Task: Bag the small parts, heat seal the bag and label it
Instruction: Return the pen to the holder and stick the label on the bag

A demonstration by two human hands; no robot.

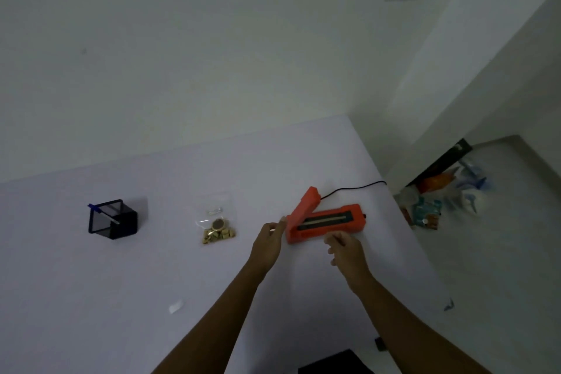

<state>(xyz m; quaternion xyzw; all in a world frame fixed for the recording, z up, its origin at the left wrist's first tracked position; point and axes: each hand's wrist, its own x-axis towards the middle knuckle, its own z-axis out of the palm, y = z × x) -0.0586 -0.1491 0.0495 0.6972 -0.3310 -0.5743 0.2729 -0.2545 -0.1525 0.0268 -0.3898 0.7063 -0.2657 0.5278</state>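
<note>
An orange heat sealer [324,218] lies on the white table [121,282] with its lid raised at the left end and its dark sealing strip showing. My left hand [268,240] is at the sealer's left end, fingertips touching the hinge corner. My right hand [343,247] hovers just in front of the sealer's body, fingers loosely curled and holding nothing. A clear plastic bag [216,223] with several small brass parts lies flat to the left of the sealer. A small white label [176,307] lies near the table's front.
A dark pen holder [113,218] with a blue pen stands at the left. The sealer's black cord [355,187] runs off the table's right edge. Clutter of bottles and packets [437,197] lies on the floor at the right. A dark object [331,363] sits at the bottom edge.
</note>
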